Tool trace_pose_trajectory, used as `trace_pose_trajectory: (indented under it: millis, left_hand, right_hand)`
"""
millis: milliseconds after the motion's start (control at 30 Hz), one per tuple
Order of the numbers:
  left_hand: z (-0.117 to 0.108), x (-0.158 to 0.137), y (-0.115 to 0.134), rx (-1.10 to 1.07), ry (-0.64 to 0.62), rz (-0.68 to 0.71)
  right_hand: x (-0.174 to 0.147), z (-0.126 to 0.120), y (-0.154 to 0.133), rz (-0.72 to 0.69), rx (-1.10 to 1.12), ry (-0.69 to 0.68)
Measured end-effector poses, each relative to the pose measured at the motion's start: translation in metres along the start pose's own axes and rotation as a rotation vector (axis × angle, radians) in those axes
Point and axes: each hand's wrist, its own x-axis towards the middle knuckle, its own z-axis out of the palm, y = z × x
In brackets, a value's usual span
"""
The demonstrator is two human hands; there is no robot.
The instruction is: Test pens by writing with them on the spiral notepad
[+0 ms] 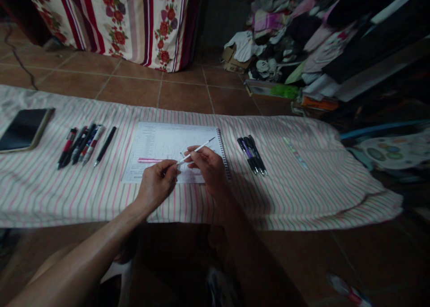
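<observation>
Head view: left hand [157,180] and right hand [210,166] both had the thin white rod [204,145] pinched above notebook [183,136]. Slim pink item [149,160] lay on notebook, dark pens [248,151] right of it.

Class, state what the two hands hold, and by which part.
A slim white stick, perhaps a pen refill: the left hand pinches its near end, the right hand its middle.

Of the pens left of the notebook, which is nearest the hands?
The lone black pen at the right end, nearest the left hand; the others lie bunched farther left.
</observation>
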Motion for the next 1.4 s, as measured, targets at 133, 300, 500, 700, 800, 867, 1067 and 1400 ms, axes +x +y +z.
trace_pose_trajectory:
  millis: [133, 300, 500, 700, 800, 867, 1067, 1400]
  left_hand:
    - [0.0010, -0.0004, -0.0021, -0.010, 0.008, -0.012]
    - [0.0017, -0.0009, -0.0033, -0.025, 0.006, -0.022]
    - [0.0014, -0.0008, -0.0013, -0.047, -0.002, -0.019]
    - [0.0048, -0.0016, -0.0034, -0.134, 0.002, -0.037]
    - [0.0056, -0.0014, -0.0044, -0.160, 0.009, -0.049]
    - [0.0053, -0.0012, -0.0044, -0.163, 0.013, -0.050]
    - [0.0057, -0.0011, -0.0051, -0.173, 0.000, -0.061]
    - [0.0026, -0.0020, 0.0038, -0.128, -0.016, -0.067]
  right_hand:
    - [-0.0018, 0.0000, -0.0027, 0.004, -0.015, -0.010]
    - [-0.0017, -0.0013, -0.0024, 0.004, -0.019, -0.005]
    - [-0.0025, 0.0004, -0.0037, 0.001, 0.001, 0.006]
    - [-0.0017, 0.0005, -0.0036, 0.002, 0.006, 0.030]
    - [-0.0013, -0.0008, -0.0035, -0.006, 0.000, 0.029]
    - [-0.0013, -0.0011, -0.0036, -0.006, -0.005, 0.026]
    - [-0.0017, 0.0000, -0.0037, -0.011, -0.018, 0.023]
    - [-0.0012, 0.0003, -0.0015, -0.026, -0.032, 0.019]
